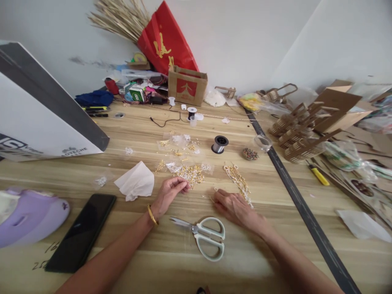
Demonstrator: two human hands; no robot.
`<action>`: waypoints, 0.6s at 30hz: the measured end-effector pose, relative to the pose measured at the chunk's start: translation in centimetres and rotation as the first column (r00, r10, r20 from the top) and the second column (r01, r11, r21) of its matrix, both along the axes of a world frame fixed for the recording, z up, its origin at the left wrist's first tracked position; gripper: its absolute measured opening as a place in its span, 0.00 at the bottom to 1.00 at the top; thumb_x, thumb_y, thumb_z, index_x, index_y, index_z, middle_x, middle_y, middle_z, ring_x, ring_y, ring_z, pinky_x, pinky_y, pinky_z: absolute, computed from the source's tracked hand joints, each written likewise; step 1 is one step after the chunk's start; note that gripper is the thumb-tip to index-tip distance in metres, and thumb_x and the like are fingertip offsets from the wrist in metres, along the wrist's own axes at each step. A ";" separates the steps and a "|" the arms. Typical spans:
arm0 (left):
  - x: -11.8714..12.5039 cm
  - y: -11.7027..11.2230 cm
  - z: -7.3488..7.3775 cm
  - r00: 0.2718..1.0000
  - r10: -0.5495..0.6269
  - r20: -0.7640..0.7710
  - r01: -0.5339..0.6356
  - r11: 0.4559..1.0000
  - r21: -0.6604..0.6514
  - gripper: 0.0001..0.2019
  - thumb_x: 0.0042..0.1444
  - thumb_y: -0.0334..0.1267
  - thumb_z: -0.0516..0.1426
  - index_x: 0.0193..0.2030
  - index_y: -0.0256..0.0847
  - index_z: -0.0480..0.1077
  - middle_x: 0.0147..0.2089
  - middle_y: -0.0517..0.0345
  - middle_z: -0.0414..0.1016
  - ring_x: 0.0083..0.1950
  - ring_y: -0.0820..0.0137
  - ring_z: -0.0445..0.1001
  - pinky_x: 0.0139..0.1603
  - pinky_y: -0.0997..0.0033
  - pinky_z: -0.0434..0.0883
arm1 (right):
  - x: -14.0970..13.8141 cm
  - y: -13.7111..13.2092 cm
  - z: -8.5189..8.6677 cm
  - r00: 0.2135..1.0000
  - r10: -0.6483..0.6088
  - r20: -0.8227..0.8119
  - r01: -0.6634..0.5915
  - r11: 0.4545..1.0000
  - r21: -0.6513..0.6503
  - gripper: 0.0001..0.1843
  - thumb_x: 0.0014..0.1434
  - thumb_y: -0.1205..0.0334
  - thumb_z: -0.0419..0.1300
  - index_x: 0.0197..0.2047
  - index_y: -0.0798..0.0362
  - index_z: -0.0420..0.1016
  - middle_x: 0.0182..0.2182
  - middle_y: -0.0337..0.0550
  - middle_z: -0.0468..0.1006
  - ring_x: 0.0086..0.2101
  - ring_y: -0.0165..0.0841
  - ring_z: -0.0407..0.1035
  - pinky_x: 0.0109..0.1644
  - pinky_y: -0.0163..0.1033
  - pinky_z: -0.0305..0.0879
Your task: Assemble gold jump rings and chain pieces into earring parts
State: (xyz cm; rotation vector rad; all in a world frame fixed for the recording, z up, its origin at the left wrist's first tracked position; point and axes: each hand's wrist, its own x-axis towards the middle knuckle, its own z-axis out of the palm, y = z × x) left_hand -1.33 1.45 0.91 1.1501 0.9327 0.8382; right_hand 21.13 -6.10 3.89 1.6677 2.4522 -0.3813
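Note:
My left hand (171,194), with a yellow bangle (152,215) at the wrist, is closed in a pinch at the near edge of a pile of small gold and clear beads (191,175). Whatever sits between its fingertips is too small to name. Across from it, my right hand (234,207) rests low on the table with curled fingers. A small ring (216,189) shows by its knuckles, and what the fingers grip is hidden. Several beaded strands with ring tops (239,181) lie just beyond that hand. Scissors with pale handles (210,238) lie slightly open between my forearms.
Behind the beads stand a wire spool (219,144) and a dish of mixed beads (250,154). A white tissue (136,181) and black phone (81,232) lie to the left. Small woven baskets (301,134) and a yellow cutter (319,175) are at right, past a dark strip (288,179).

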 end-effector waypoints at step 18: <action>1.0 0.2 2.2 0.995 -0.057 -0.079 0.058 0.998 0.014 0.07 0.48 0.38 0.61 0.30 0.35 0.74 0.28 0.56 0.77 0.31 0.71 0.74 0.35 0.72 0.71 | 1.6 0.7 -0.9 0.908 -0.149 -0.392 0.102 0.985 -0.138 0.07 0.60 0.64 0.52 0.31 0.54 0.69 0.26 0.37 0.72 0.25 0.27 0.63 0.30 0.31 0.53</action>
